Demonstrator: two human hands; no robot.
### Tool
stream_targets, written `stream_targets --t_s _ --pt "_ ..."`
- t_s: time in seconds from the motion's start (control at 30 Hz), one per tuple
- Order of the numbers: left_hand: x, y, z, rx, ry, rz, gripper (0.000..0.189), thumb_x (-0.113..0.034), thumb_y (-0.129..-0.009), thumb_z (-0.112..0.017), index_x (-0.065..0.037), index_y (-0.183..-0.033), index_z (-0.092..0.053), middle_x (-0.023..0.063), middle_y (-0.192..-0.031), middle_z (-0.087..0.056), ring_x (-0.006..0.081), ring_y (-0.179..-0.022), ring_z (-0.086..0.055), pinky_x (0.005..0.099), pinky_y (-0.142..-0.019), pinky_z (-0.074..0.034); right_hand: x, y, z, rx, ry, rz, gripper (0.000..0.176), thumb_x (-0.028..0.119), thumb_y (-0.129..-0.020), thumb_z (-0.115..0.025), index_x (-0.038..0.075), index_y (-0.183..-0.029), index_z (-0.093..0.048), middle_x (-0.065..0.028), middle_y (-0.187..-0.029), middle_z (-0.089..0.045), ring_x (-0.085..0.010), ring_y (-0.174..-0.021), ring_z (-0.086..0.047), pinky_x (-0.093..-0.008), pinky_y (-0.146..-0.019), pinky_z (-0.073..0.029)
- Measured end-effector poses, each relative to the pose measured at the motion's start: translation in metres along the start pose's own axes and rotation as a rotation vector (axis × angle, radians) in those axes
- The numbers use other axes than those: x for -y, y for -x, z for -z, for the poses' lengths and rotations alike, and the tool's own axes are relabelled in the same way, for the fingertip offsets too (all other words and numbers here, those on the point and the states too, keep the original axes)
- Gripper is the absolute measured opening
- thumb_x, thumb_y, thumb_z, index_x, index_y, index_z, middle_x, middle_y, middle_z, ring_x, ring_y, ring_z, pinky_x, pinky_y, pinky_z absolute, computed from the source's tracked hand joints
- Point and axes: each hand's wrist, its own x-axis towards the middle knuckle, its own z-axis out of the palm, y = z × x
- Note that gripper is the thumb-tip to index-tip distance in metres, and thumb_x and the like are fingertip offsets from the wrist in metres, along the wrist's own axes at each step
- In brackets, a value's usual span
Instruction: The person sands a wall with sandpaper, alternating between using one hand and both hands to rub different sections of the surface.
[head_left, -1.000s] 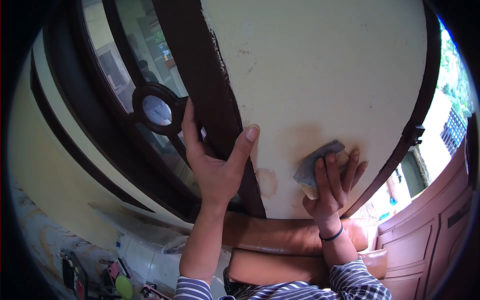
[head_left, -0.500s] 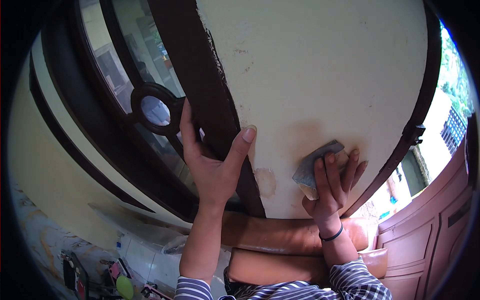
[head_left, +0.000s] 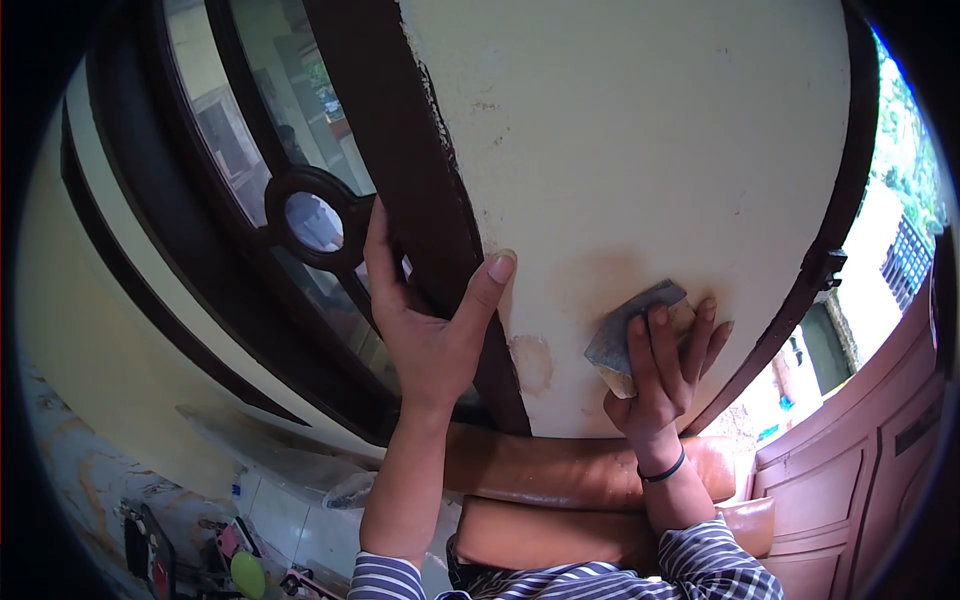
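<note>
My right hand (head_left: 662, 380) holds a folded piece of sandpaper (head_left: 622, 345), grey on the face and beige where its edge curls. The sandpaper lies against the cream wall (head_left: 640, 150), beside a brownish smudge. My left hand (head_left: 430, 335) is wrapped round the dark brown window frame (head_left: 375, 120). Its thumb rests at the border of frame and wall, while the fingers reach round the glass side and are partly hidden. Left of the thumb, the frame has a round wooden ring (head_left: 310, 220) set between the panes.
Below the wall stands a brown padded seat (head_left: 580, 470). A pinkish panelled door (head_left: 840, 500) is at the lower right, near a dark latch (head_left: 832, 265). Plastic sheeting (head_left: 290, 465) and assorted items, including a green round one (head_left: 248, 576), lie at lower left.
The view has shifted very slightly. Both hands keep their places, the left on the frame and the right with the sandpaper on the wall.
</note>
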Motion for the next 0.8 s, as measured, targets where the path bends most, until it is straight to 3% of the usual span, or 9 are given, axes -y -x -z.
stream_targets --t_s 0.43,0.63,0.73,0.8 --pt "0.001 0.0 -0.002 -0.017 0.008 0.027 0.091 -0.014 -0.083 -0.084 0.006 -0.151 -0.028 0.0178 -0.137 -0.049 0.0233 -0.124 -0.055 0.0353 -0.104 -0.047 -0.001 0.0 -0.001 0.004 0.021 0.003 0.044 0.026 -0.094 -0.046 0.003 -0.122 -0.071 -0.0127 -0.141 -0.061 -0.0524 -0.143 -0.035 -0.0691 -0.119 -0.015" --pt "-0.013 -0.019 -0.006 -0.068 -0.075 0.004 0.087 -0.019 -0.084 -0.084 0.009 -0.148 -0.032 0.0197 -0.133 -0.053 0.024 -0.117 -0.06 0.0355 -0.103 -0.048 0.001 0.0 0.0 0.005 -0.009 -0.01 0.042 0.024 -0.093 -0.047 0.003 -0.121 -0.071 -0.0127 -0.14 -0.061 -0.0524 -0.143 -0.035 -0.0694 -0.119 -0.015" --pt "-0.023 -0.043 -0.007 -0.08 -0.078 -0.132 0.086 -0.021 -0.084 -0.084 0.01 -0.147 -0.034 0.0201 -0.131 -0.055 0.024 -0.114 -0.061 0.035 -0.101 -0.049 0.0 0.0 0.0 -0.003 -0.02 -0.006 0.041 0.022 -0.091 -0.049 0.004 -0.12 -0.071 -0.0124 -0.14 -0.061 -0.0521 -0.143 -0.035 -0.0694 -0.119 -0.015" --pt "-0.03 -0.054 -0.008 -0.07 -0.059 -0.117 0.086 -0.022 -0.084 -0.084 0.01 -0.147 -0.034 0.0198 -0.13 -0.056 0.024 -0.115 -0.061 0.0348 -0.099 -0.051 0.001 -0.001 0.0 -0.003 -0.028 -0.01 0.04 0.019 -0.09 -0.05 0.004 -0.12 -0.071 -0.0122 -0.14 -0.061 -0.0518 -0.144 -0.035 -0.0694 -0.119 -0.015"
